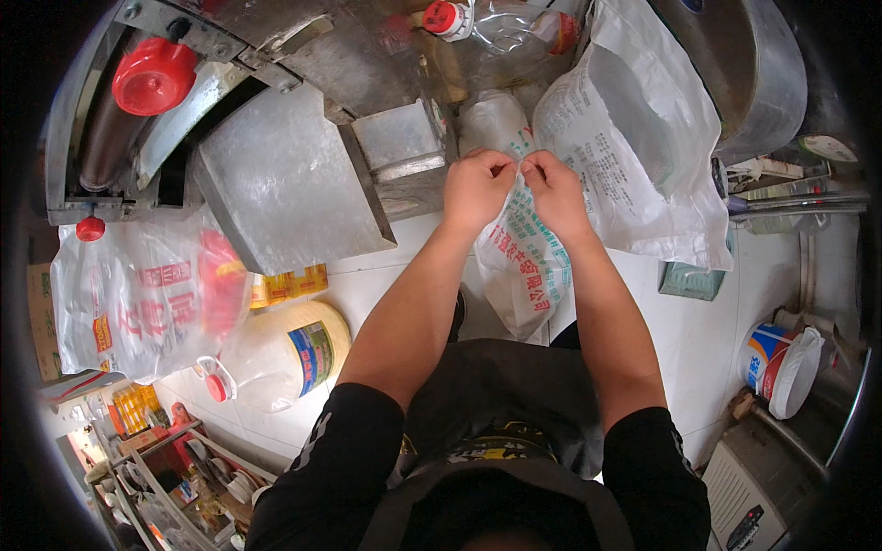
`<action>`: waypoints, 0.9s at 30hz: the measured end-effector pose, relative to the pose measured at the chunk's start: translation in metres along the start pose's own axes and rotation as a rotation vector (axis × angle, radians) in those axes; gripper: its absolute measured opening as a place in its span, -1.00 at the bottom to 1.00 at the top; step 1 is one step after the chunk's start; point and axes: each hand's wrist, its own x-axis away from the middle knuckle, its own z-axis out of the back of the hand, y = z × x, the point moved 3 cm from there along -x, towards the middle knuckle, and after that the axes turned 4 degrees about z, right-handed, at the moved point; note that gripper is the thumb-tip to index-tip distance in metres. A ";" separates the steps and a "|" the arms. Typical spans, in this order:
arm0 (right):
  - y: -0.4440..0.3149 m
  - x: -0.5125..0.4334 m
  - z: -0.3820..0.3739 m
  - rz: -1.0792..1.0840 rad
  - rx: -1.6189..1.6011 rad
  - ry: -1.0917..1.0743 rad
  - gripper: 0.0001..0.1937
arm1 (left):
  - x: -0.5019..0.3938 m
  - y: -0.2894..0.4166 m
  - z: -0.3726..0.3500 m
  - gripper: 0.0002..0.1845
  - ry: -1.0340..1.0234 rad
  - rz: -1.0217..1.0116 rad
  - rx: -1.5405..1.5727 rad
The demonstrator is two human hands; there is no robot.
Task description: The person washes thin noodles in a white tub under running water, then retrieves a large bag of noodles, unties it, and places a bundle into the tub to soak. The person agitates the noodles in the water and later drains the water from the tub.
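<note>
Both of my hands pinch the edge of a white printed plastic sack [527, 255], which hangs down between my forearms. My left hand [480, 189] has its fingers closed on the sack's edge. Close beside it, nearly touching, my right hand [552, 193] grips the same edge between thumb and fingers. A white bundle [493, 117] of similar material lies just beyond my hands. To the right of them stands a larger white woven sack [586, 117] with dark print, its mouth gaping. What either sack holds is hidden.
At left is a metal machine with a red knob [154, 76] and a sheet-metal chute [296, 186]. Below them are a clear plastic bag [151, 303] and a large plastic jug [275, 358]. A clear bottle [506, 27] lies ahead. At right are a metal vessel [765, 82] and a bucket [765, 365].
</note>
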 end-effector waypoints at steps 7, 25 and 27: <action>-0.004 0.000 0.001 -0.031 0.045 -0.004 -0.83 | -0.002 -0.013 -0.004 -0.89 -0.137 0.496 0.760; -0.013 -0.010 -0.006 -0.135 -0.073 -0.104 -0.83 | 0.003 0.002 0.021 -0.82 -0.384 0.747 0.619; -0.009 -0.010 -0.004 -0.132 -0.057 -0.101 -0.84 | 0.003 0.005 0.020 -0.83 -0.335 0.698 0.579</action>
